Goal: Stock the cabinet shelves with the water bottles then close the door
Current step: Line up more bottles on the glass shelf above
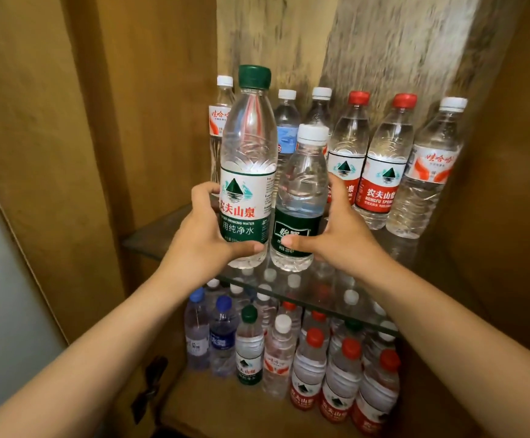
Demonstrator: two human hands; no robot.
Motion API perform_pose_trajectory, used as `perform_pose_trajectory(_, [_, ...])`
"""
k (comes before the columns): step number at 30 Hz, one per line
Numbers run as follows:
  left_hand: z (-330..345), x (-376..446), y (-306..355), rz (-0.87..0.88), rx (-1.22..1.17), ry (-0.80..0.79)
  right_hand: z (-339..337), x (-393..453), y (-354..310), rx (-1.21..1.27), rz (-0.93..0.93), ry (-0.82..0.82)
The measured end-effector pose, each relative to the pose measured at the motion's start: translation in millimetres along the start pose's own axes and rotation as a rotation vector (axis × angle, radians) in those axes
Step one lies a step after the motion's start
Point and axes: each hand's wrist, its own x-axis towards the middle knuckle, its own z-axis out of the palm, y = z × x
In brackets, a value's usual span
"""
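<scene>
clear glossy plastic bottles (380,159), glass shelf (304,292), matt wood cabinet (162,121).

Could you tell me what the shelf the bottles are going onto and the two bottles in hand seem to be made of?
Upper shelf: apparently clear glass, since the bottles below show through and its edge looks greenish. Green-capped bottle in the left hand and white-capped bottle in the right hand: thin clear ribbed plastic, glossy printed labels.

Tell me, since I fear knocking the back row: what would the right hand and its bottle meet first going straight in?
Probably the red-capped Nongfu Spring bottle right behind the right hand; depth is unclear.
</scene>
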Motion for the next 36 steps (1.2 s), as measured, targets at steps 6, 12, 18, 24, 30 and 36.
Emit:
perform_pose_trajectory(6, [0.7, 13.3, -8.8, -0.025, 0.036, 0.045, 7.7, 17.0, 2.4, 0.015, 0.003, -0.062])
perform_pose_trajectory(12, [0.8, 39.3, -22.5, -0.067, 0.117, 0.102, 24.8, 54.6, 6.3, -0.008, 0.030, -0.061])
perform_pose_trajectory(18, [0.7, 74.0, -42.4, -0.147, 0.200, 0.151, 52.7, 95.0, 13.9, -0.003, 0.065, 0.013])
perform_pose_trajectory(24, [-0.5, 103.5, -53.8, -0.213, 0.335, 0.206, 80.8, 123.2, 20.0, -0.035, 0.106, 0.117])
perform_pose_trajectory(30, [-3.0, 116.6, -60.8, -0.207, 0.526, 0.273, 91.1, 145.7, 17.8, -0.083, 0.173, 0.124])
perform_pose_trajectory(36, [-5.7, 133.8, -55.0, -0.307, 0.665, 0.197, 97.9, 155.4, 10.7, -0.257, 0.153, 0.113])
